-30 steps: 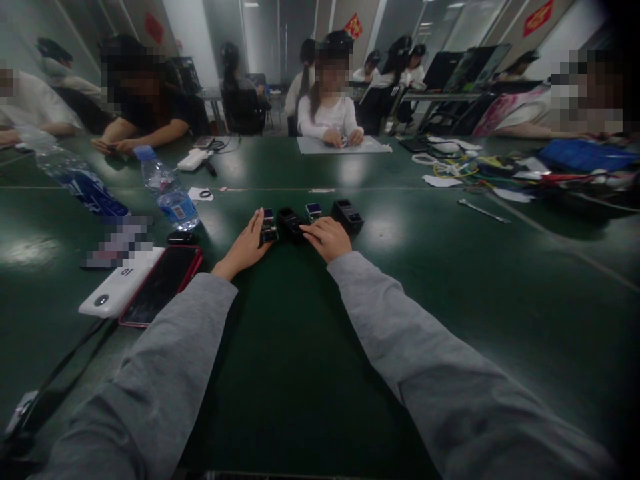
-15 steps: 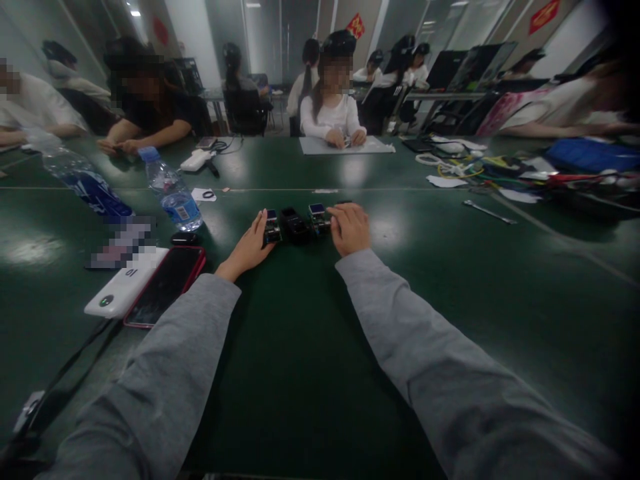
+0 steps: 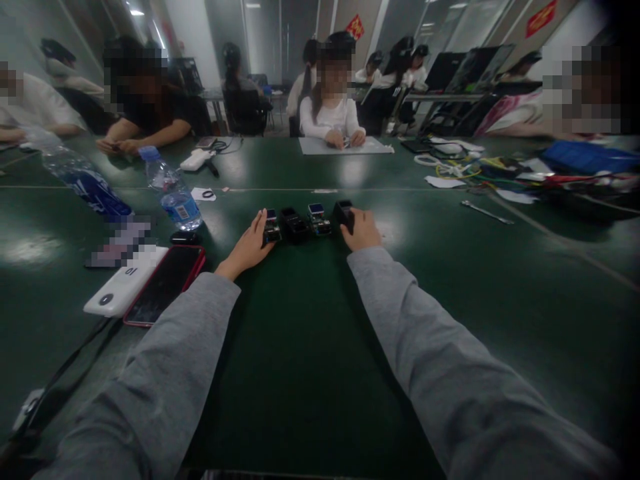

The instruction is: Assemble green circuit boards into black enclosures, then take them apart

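Note:
Four-sided small devices lie in a row on the dark green table (image 3: 300, 347). At the left end is a bare circuit board with a little screen (image 3: 272, 230); my left hand (image 3: 246, 245) rests along its left side, fingers stretched out. To its right come a black device (image 3: 294, 223) and another circuit board with a little screen (image 3: 318, 221); neither is touched. My right hand (image 3: 366, 231) has thumb and fingers about a small black device (image 3: 343, 211) at the right end, partly covering it.
Left of my arm lie a red-cased phone (image 3: 165, 285), a white power bank (image 3: 125, 283) and a black case (image 3: 185, 238). Water bottles (image 3: 183, 207) stand behind them. A wrench-like tool (image 3: 487, 212) and tangled cables (image 3: 495, 172) lie right. People sit across the table.
My right hand has moved right, from beside the right-hand circuit board to the black device at the row's end. That board is now uncovered. My left hand has stayed put.

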Demonstrator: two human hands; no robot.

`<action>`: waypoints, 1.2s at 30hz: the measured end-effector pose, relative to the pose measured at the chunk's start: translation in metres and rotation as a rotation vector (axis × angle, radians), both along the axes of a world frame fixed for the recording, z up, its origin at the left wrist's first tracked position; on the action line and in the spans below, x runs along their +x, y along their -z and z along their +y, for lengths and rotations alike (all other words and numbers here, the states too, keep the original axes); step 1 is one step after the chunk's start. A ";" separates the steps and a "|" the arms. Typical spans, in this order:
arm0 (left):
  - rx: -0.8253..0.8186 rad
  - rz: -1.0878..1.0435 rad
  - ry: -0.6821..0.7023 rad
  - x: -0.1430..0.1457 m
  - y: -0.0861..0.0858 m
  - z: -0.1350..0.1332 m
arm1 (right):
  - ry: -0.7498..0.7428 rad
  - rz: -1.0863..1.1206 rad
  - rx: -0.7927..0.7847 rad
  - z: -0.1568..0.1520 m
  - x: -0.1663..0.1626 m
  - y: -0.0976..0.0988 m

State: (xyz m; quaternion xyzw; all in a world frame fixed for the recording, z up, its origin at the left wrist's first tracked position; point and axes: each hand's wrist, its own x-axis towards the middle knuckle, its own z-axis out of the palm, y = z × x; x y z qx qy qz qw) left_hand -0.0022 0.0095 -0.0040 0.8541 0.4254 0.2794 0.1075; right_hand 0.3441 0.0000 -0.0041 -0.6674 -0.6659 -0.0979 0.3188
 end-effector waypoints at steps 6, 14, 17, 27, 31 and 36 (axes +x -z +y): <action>0.007 -0.002 -0.011 0.000 0.001 0.000 | -0.017 0.184 0.009 0.004 0.008 0.001; -0.012 0.005 -0.024 0.001 -0.001 -0.002 | 0.103 0.141 0.101 0.013 0.015 0.009; -0.016 0.010 -0.024 0.002 -0.002 -0.003 | 0.135 0.159 0.110 0.015 0.016 0.011; 0.010 0.003 -0.010 0.002 -0.001 -0.003 | 0.128 0.176 0.043 0.018 0.018 0.011; 0.012 0.008 -0.013 0.001 -0.001 -0.003 | 0.094 0.152 0.050 0.016 0.016 0.009; 0.013 0.011 -0.019 0.001 0.000 -0.002 | 0.092 0.260 -0.002 0.017 0.019 0.008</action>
